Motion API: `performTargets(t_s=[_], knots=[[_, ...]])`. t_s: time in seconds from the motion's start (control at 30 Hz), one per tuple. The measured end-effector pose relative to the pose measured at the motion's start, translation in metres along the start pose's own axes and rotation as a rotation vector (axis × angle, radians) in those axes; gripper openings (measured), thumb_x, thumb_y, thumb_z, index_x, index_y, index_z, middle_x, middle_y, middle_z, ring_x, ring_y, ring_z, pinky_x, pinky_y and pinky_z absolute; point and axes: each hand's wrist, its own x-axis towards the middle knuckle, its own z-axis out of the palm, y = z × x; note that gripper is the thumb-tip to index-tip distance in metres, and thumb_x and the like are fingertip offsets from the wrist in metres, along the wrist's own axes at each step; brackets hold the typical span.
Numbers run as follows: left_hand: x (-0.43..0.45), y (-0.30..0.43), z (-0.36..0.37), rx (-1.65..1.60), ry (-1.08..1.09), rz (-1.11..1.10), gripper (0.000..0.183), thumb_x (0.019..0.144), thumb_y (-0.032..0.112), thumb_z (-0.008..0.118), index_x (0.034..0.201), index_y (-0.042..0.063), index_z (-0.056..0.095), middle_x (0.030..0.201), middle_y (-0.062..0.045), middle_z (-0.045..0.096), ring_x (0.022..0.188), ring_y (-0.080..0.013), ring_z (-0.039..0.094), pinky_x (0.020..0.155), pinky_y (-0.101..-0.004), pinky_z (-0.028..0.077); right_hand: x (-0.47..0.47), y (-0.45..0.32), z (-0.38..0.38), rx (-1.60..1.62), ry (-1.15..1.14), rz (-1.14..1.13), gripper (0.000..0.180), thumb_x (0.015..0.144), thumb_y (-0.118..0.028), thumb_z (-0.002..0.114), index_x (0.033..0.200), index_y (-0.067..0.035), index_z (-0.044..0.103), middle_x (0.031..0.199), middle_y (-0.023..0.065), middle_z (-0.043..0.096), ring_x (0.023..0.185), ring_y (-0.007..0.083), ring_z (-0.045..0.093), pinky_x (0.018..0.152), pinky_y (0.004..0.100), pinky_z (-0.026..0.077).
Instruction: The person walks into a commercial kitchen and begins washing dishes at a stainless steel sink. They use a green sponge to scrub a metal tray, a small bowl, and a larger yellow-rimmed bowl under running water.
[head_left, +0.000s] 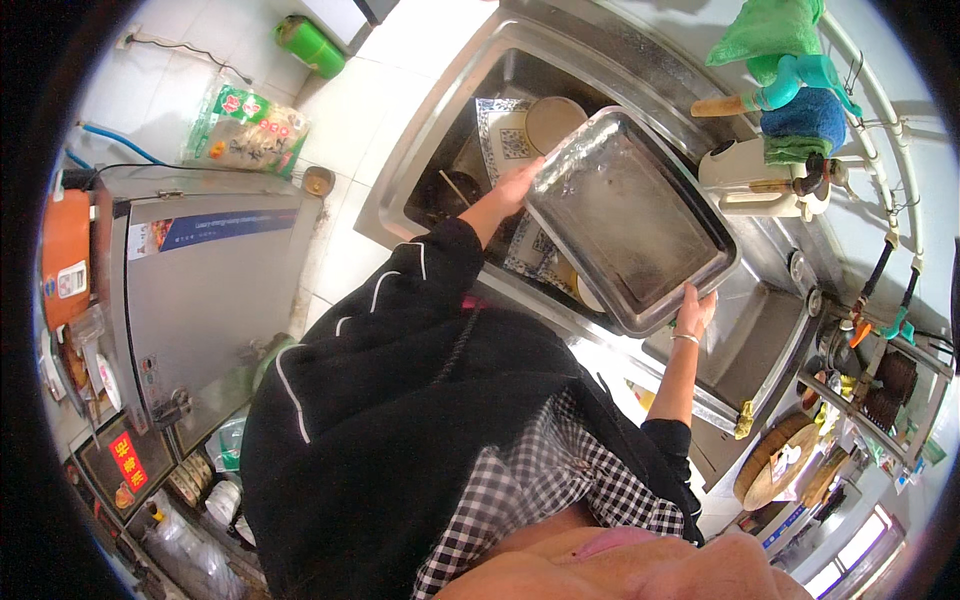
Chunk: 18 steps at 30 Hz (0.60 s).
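Note:
A rectangular metal baking tray (630, 214) with raised sides is held over the stainless-steel sink. My left hand (519, 186) grips its left edge. At the opposite corner, my right hand (694, 311) holds the rim and wears a bracelet on the wrist. Beneath the tray, the large sink basin (420, 176) contains a blue-and-white patterned plate (496, 131), a round beige dish (553, 124) and a dark bowl (452, 193) with a stick in it. The tray hides part of these dishes. To the right lies a second, shallower basin (757, 330).
Green and blue towels (804, 124) hang from wall pipes at the right, near a cream plastic jug (739, 176). A stainless-steel cabinet (217, 300) stands at the left, with a printed food bag (247, 127) behind it. Round wooden chopping boards (780, 465) stand at the lower right.

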Motion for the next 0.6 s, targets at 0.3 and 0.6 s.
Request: performTargets(t_s=[0.3,0.6], knots=[[0.013,-0.040,0.053,0.519,-0.026,-0.140,0.056,0.091,0.020,0.049,0.143,0.011,0.032,0.137,-0.016,0.044,0.120,-0.0277,0.047,0.094,-0.0369,0.041,-0.048,-0.134,-0.006,-0.716,0.298,-0.183,0.049,0.078,-0.023,0.058,0.121,-0.001,0.049,0.092,0.0243,0.065,0.085,0.0397,0.063,0.073,0.0459,0.049],[-0.065,0.045,0.131,-0.109,-0.131,-0.164,0.071,0.089,0.043,0.056,0.139,-0.002,0.032,0.131,-0.021,0.047,0.118,-0.0268,0.049,0.095,-0.0393,0.043,-0.074,-0.194,0.010,-0.726,0.385,-0.618,0.053,0.069,-0.005,0.058,0.122,-0.012,0.051,0.095,0.0116,0.062,0.081,0.0326,0.063,0.069,0.0400,0.052]])
